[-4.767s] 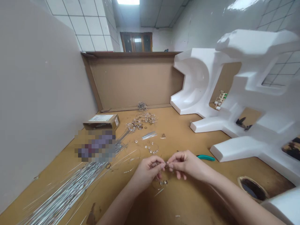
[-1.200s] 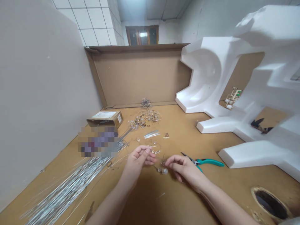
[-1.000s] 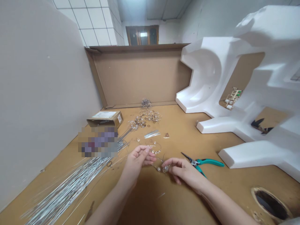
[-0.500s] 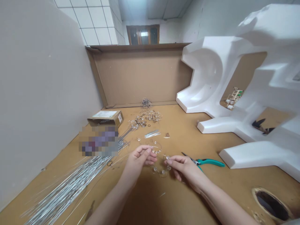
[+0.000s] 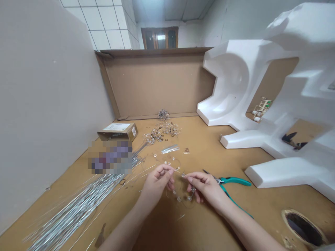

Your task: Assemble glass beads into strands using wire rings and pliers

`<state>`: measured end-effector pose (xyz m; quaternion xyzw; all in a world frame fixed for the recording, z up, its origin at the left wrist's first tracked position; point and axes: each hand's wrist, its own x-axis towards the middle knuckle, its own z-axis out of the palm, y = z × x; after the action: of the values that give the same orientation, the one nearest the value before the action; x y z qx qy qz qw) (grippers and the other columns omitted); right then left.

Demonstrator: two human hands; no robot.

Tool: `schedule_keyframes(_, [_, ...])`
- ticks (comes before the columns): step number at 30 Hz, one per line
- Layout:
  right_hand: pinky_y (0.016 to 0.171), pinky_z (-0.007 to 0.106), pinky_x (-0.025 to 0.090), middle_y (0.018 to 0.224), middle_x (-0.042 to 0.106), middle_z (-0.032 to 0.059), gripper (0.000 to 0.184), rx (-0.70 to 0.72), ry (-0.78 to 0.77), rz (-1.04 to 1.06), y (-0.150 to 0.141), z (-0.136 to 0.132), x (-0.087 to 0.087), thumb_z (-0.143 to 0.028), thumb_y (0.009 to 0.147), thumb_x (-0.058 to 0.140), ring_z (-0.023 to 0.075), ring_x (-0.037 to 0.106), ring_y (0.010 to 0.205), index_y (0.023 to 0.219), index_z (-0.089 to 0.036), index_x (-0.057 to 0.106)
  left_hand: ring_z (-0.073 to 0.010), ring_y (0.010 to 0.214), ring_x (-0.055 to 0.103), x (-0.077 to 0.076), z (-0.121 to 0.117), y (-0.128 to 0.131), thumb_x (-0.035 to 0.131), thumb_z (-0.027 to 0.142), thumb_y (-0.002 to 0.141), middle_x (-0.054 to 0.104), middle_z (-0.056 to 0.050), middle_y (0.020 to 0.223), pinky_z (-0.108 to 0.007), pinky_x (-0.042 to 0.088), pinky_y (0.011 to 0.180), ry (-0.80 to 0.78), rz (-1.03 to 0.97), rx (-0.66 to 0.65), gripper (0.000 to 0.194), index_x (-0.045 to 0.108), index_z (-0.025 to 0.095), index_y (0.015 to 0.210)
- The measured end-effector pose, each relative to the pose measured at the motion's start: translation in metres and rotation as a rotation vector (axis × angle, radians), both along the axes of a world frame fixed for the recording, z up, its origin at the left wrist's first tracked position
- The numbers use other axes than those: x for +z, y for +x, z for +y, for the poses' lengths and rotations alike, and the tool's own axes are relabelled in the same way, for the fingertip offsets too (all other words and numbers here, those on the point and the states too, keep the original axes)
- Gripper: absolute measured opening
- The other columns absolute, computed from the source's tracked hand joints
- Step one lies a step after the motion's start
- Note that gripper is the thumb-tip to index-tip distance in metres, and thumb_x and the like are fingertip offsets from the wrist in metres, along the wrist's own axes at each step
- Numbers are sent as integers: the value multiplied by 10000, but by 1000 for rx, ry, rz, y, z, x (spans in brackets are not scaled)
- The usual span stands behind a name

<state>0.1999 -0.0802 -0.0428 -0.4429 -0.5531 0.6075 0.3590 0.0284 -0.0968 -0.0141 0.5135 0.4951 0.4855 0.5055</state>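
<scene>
My left hand [image 5: 156, 181] and my right hand [image 5: 205, 187] are close together just above the brown table [image 5: 188, 226]. Each pinches an end of a thin wire loop [image 5: 183, 197] strung with a few clear beads, which sags between them. The beads hang a little below my fingertips. Teal-handled pliers [image 5: 227, 182] lie on the table right behind my right hand.
A long bundle of silver wires [image 5: 75, 209] lies at the left, near a small cardboard box [image 5: 118, 131]. Piles of rings and beaded loops [image 5: 162, 131] sit further back. White foam blocks [image 5: 274, 104] fill the right side. A round hole [image 5: 303, 230] is at the front right.
Since a second ago my right hand has lifted the beaded wire off the table, and my left hand has closed in and pinched its other end.
</scene>
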Motion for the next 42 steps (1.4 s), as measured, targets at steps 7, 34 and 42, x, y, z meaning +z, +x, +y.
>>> schedule_keyframes(7, [327, 166, 272, 587, 570, -28, 294, 32, 73, -131, 0, -2, -4, -426, 732, 519, 26, 400, 299, 790, -164, 638, -97, 449, 499, -17, -7, 8, 440, 361, 794, 484, 56, 541, -201, 390, 450, 90, 290, -20, 175, 512, 201, 789])
schedule_keyframes(34, [371, 181, 337, 613, 571, -26, 215, 70, 89, -113, 3, -5, 3, -277, 723, 480, 44, 433, 354, 852, -167, 612, -104, 474, 382, -14, -10, 12, 426, 343, 803, 404, 54, 522, -200, 280, 470, 201, 418, 15, 175, 497, 209, 717])
schedule_keyframes(42, [353, 185, 321, 658, 600, -12, 296, 126, 6, -59, 2, -5, 0, -382, 706, 517, 50, 462, 350, 882, -162, 608, -115, 615, 483, -10, -2, 7, 519, 355, 744, 544, 11, 668, -215, 376, 594, 130, 170, -31, 208, 564, 166, 672])
